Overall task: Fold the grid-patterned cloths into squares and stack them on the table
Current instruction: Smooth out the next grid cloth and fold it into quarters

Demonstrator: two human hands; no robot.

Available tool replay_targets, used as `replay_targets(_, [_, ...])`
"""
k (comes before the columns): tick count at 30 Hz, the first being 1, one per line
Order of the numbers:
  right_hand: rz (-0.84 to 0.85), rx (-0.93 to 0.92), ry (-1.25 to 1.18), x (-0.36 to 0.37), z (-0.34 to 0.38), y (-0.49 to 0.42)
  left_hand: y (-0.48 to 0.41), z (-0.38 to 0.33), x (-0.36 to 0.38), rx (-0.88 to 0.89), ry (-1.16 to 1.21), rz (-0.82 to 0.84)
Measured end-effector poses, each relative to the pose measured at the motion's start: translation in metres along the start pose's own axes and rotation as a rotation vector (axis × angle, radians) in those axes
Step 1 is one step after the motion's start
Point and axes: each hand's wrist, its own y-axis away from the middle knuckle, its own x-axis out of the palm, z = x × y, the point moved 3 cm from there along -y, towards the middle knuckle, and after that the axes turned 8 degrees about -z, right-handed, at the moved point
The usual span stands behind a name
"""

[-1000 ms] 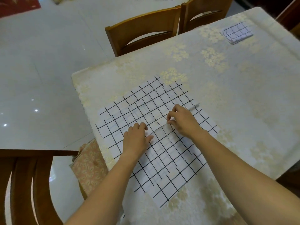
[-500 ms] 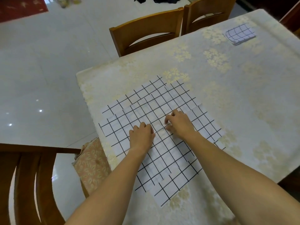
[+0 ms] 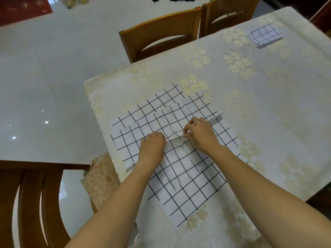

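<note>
One raised fold mid grid cloth (image 3: 188,185), pinched by left hand (image 3: 152,149) and right hand (image 3: 200,136), close together.

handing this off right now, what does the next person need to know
The left grip pinches the folded-over edge in the middle of the spread cloth.
The right grip pinches the same edge just beside it.
The spread cloth lies near the table corner; the folded stack sits far right.
Done: at least one cloth folded and set there.
Left: finish this fold, reduce it to a square, add it to the folded stack.
</note>
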Motion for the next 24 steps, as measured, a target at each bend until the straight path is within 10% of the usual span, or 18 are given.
replay_targets(18, [-0.296, -0.050, -0.137, -0.147, 0.038, 0.019, 0.004, -0.017, -0.147, 0.110, 0.202, -0.246])
replay_targets(24, [-0.062, -0.021, -0.166, -0.156, 0.056, 0.037, 0.005, -0.041, -0.170, 0.253, 0.200, -0.259])
